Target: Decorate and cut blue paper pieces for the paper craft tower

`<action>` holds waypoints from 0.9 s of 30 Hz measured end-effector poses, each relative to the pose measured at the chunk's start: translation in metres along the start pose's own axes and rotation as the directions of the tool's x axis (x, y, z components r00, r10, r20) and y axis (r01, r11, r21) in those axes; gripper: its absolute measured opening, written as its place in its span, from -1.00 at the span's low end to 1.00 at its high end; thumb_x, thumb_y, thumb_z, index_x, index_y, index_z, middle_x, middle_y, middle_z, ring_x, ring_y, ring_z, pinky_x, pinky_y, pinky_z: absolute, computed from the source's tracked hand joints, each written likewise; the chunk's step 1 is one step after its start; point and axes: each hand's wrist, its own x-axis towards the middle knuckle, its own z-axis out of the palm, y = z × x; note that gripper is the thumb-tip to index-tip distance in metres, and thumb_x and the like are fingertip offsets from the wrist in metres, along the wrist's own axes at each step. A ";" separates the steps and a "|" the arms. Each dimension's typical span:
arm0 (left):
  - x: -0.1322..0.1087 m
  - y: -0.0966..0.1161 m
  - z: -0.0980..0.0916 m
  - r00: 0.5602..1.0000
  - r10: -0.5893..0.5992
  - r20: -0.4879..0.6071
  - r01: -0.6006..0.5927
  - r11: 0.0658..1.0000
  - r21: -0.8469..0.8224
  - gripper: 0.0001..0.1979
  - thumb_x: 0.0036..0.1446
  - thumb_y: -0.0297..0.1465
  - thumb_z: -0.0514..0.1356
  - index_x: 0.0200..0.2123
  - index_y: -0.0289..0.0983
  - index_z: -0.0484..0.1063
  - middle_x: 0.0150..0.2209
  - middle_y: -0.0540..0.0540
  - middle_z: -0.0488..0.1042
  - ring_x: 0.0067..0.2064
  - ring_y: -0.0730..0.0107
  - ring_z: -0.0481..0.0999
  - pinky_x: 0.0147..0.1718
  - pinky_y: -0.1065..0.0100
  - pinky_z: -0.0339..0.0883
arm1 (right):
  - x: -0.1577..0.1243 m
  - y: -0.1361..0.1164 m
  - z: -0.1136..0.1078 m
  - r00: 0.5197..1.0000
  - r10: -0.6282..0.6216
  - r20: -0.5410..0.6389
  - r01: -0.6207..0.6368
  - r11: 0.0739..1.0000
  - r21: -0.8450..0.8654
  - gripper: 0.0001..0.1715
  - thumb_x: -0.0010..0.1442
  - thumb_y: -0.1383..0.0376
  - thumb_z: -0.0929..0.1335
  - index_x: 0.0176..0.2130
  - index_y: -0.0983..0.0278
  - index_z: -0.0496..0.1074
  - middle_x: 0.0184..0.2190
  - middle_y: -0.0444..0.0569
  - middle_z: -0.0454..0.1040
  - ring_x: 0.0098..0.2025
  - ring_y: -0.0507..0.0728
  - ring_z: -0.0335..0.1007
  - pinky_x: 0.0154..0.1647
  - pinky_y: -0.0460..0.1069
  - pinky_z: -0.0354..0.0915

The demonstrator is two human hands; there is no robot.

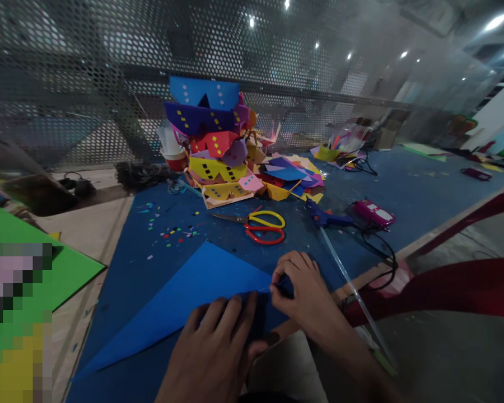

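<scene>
A blue sheet of paper (197,294) lies on the blue table in front of me, forming a wide triangle with its peak pointing away. Along its near edge rests my left hand (218,330), fingers stretched over the paper. My right hand (302,291) pinches the sheet's right corner between thumb and index finger. Beyond the paper are scissors (246,221) with one yellow and one red handle, and small paper bits (172,235) scattered to their left. A blue glue gun (327,217) lies to the right, with a long clear glue stick (350,280) extending from it past the table edge.
Colourful paper masks (212,146) are stacked at the back beside loose coloured paper (296,170). A magenta box-like object (373,214) and a black cable (388,252) lie right. Green paper (71,266) is on the left; a red chair (457,288) stands at right.
</scene>
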 end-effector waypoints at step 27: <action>-0.004 -0.007 0.002 0.997 -0.074 0.009 0.074 0.963 -0.260 -0.67 0.40 -0.39 0.12 0.17 -0.21 0.48 0.04 -0.14 0.60 -0.03 0.10 0.53 -0.10 0.12 0.40 | 0.000 -0.027 0.007 0.990 -0.119 0.080 0.096 0.965 0.245 -0.80 0.29 0.51 0.42 -0.22 0.19 0.52 -0.21 -0.13 0.53 -0.12 0.10 0.44 -0.09 0.00 0.35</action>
